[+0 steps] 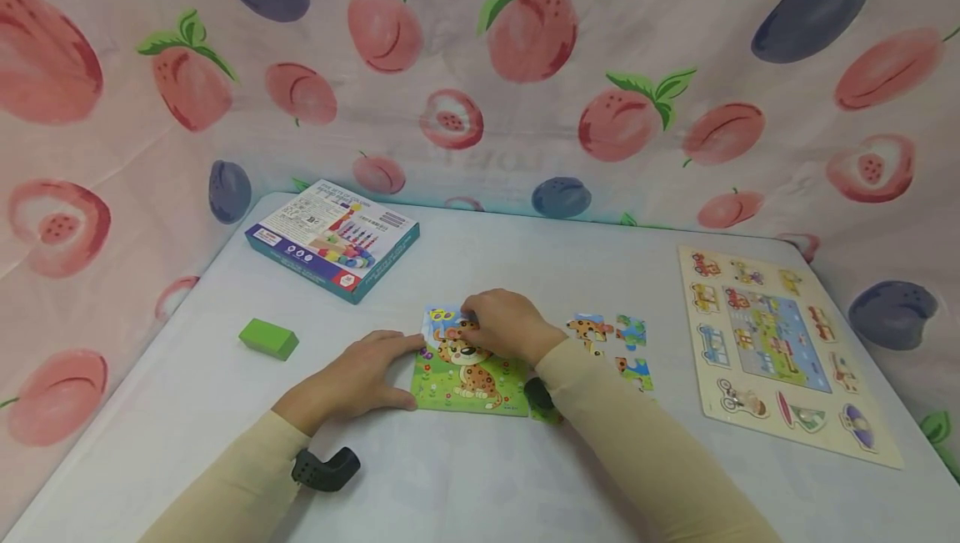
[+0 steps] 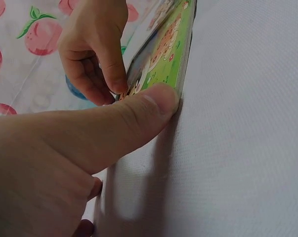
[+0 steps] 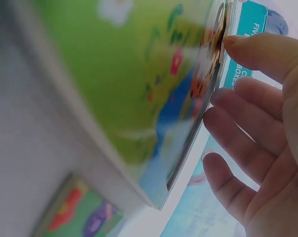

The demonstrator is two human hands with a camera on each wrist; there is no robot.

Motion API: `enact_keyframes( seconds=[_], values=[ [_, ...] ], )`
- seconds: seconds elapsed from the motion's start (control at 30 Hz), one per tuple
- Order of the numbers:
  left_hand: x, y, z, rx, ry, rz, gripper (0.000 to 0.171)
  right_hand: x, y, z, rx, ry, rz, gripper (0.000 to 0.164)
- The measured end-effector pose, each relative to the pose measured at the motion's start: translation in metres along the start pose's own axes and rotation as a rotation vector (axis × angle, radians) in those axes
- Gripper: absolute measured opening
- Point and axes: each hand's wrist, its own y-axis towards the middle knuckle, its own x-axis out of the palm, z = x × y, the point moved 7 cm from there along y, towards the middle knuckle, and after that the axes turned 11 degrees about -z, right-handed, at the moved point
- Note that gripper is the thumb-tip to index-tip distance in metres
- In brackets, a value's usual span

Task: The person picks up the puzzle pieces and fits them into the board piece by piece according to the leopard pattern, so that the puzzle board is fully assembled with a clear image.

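Observation:
A leopard jigsaw puzzle [image 1: 450, 389] with a green, flowery lower part lies flat in the middle of the table. My left hand [image 1: 367, 372] rests at its left side, index fingertip by the upper edge and thumb [image 2: 161, 98] against the near corner. Over the puzzle's upper right, my right hand [image 1: 506, 322] bends its fingers down and pinches a spotted puzzle piece [image 3: 203, 79] near the far edge. In the right wrist view, the thumb [image 3: 237, 47] touches this piece and the other fingers reach past the board's edge. The right hand hides part of the picture.
Loose puzzle pieces [image 1: 632, 330] lie right of the puzzle, some partly behind the right sleeve. A wooden picture board [image 1: 693, 343] lies farther right. At the back left sits a flat toy box [image 1: 300, 222], with a green block [image 1: 267, 339] in front of it.

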Motion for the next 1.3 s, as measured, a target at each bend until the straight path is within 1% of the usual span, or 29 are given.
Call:
enact_keyframes(
  seconds=[0.17, 0.4, 0.7, 0.93, 1.13, 1.3],
  values=[
    [0.000, 0.000, 0.000, 0.004, 0.004, -0.001, 0.078, 0.000, 0.002, -0.002, 0.008, -0.007, -0.010, 0.040],
    [0.000, 0.000, -0.001, -0.005, 0.003, -0.005, 0.078, 0.000, 0.004, -0.005, 0.007, -0.051, -0.009, 0.041],
    [0.001, 0.001, -0.001, -0.003, -0.001, -0.006, 0.078, 0.000, 0.007, -0.007, -0.001, -0.062, -0.015, 0.038],
    [0.001, 0.001, -0.001, 0.013, 0.003, -0.002, 0.078, 0.000, 0.008, -0.009, 0.000, -0.059, -0.018, 0.040],
    [0.002, 0.001, -0.002, 0.005, 0.001, -0.001, 0.078, 0.000, 0.010, -0.010, 0.010, -0.046, -0.031, 0.043],
    [0.003, 0.001, -0.002, -0.005, -0.003, -0.003, 0.078, 0.000, 0.010, -0.011, 0.015, -0.031, -0.031, 0.042]
  ],
)
